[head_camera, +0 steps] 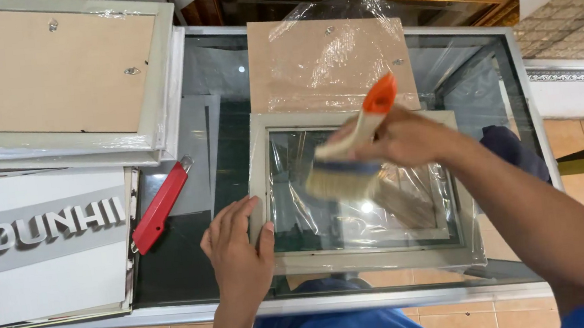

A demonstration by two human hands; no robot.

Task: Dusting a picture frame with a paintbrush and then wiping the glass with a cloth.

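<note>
Orange-handled brush (355,152) tilted, bristles lower-left | right hand (404,139) grips it | left hand (237,242) flat on frame (365,257)

Your left hand (237,251) lies flat on the lower left corner of a pale picture frame (357,250), fingers spread over its edge. Your right hand (404,137) grips a wide paintbrush (352,157) with an orange-tipped handle, its bristles down on the clear plastic film (417,205) covering the frame's glass. Just behind the frame lies a brown backing board (328,60) wrapped in film. All of it rests on a glass surface (181,267). A red utility knife (160,206) lies to the left, near a stack of white frames (55,80).
</note>
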